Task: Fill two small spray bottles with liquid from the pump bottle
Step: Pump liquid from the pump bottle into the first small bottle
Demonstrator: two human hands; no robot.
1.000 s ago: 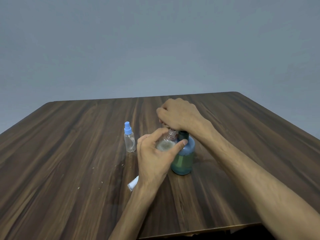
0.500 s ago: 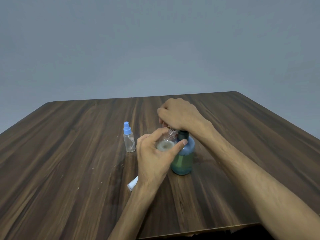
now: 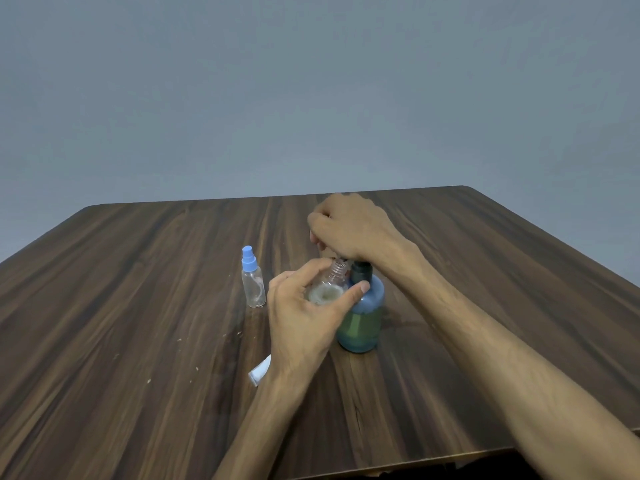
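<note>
Capped bottle (image 3: 253, 284) — left of pump bottle (image 3: 362, 318)

Dim, even light, soft focus, wide-angle distortion

No legible text, labels or nos. on any bottle; none elsewhere

A big dark brown wooden table (image 3: 138, 341) with long streaky grain fills the lower half of the view. Its far corners are rounded, and its far edge runs straight across the middle. The near edge shows at the bottom right, with dark shadow under it. Tiny pale crumbs (image 3: 180, 340) lie scattered on the left part of the table. Behind the table stands a plain grey-blue wall (image 3: 311, 91), smooth and bare, lit softly and evenly.
</note>
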